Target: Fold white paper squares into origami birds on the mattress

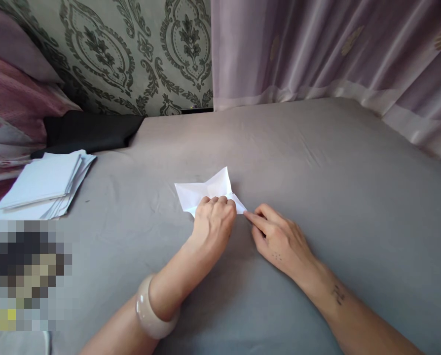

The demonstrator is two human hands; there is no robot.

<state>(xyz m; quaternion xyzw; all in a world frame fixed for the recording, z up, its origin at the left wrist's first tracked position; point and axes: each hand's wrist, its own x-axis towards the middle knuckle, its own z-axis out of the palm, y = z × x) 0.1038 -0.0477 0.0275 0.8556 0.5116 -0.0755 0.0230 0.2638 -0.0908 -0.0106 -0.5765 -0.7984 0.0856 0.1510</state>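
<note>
A sheet of white paper (220,184), creased and partly folded, lies on the grey cloth-covered surface with several pointed corners raised. My left hand (215,217) is closed over its near edge, knuckles up, and the fingertips are hidden beneath. Just to the right, the outstretched index finger of my right hand (281,236) touches the paper's right corner. Its thumb stands apart from that finger and another finger is bent. The near part of the paper is covered by my left hand.
A stack of white paper sheets (45,182) lies at the left, in front of a black folded item (94,130). Grey cloth (353,197) covers the broad surface. Behind it are a patterned wall panel (142,54) and a pale purple curtain (302,49). A pixelated patch hides the lower left.
</note>
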